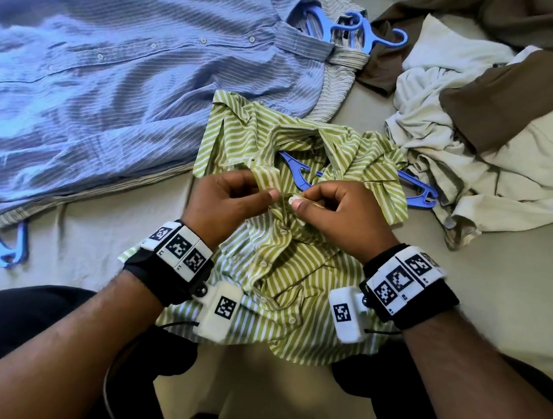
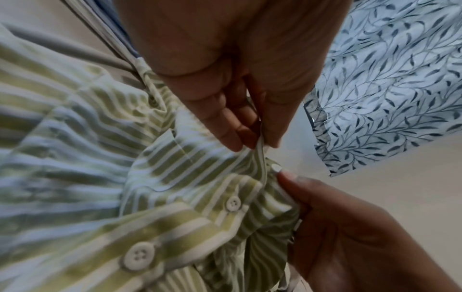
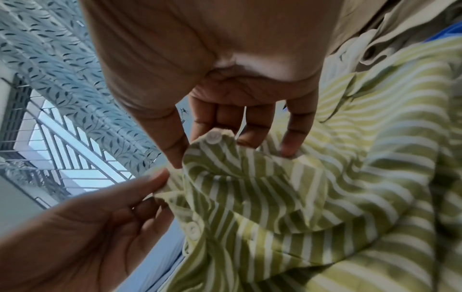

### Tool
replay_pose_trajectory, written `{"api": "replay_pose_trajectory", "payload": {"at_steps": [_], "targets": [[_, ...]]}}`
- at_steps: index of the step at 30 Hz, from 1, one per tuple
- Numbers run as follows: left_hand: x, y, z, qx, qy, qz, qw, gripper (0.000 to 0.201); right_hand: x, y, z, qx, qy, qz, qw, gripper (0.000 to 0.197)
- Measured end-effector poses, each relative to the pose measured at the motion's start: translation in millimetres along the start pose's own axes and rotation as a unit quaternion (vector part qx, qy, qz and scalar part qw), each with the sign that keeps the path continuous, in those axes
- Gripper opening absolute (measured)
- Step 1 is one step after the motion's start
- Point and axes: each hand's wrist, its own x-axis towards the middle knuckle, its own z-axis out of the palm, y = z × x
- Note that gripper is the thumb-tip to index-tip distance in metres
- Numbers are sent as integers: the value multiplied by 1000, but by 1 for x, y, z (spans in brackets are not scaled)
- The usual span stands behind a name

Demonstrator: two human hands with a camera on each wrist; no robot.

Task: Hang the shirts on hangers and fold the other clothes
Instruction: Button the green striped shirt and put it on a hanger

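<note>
The green-and-white striped cotton shirt (image 1: pixel 294 280) lies near the middle of the bed, over a blue plastic hanger (image 1: pixel 418 191). The left hand (image 1: pixel 228 200) pinches its placket edge; the right hand (image 1: pixel 340 213) pinches its top white button (image 1: pixel 292 200) with curled fingers.

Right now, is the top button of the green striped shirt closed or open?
Open. The white top button sits free at the placket edge of the green striped shirt, pinched by the right hand; the left hand holds the other edge apart.
</note>
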Motion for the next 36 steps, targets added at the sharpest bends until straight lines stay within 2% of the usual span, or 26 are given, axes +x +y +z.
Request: {"api": "replay_pose_trajectory", "payload": {"at_steps": [6,10,12,15,18,23,27,31,36], "targets": [[5,-10,1,86,-18,67,994,14,-2,-7,1,-23,-2,-38,999,12],[3,-11,1,125,-6,82,989,21,-3,-6,2,-42,-15,-66,997,8],[1,-10,3,148,-4,103,984,17,-4,-6,3,-58,-18,-77,995,9],[-1,-9,4,141,-16,121,982,24,-4,-6,6,-80,-3,-91,993,16],[-2,-8,4,117,-9,104,988,31,-5,-6,9,-96,17,-93,991,15],[-3,-5,4,80,-15,71,994,32,-7,-8,10,-110,31,-93,989,12],[-4,1,6,1,-18,-1,1000,9,-4,-3,8,-96,13,-104,990,8],[-3,1,5,-35,-24,-70,997,16,-3,1,9,-72,-17,-98,992,7],[-3,1,4,-39,-8,-82,996,3,-2,4,12,-47,-33,-58,997,8]]}}
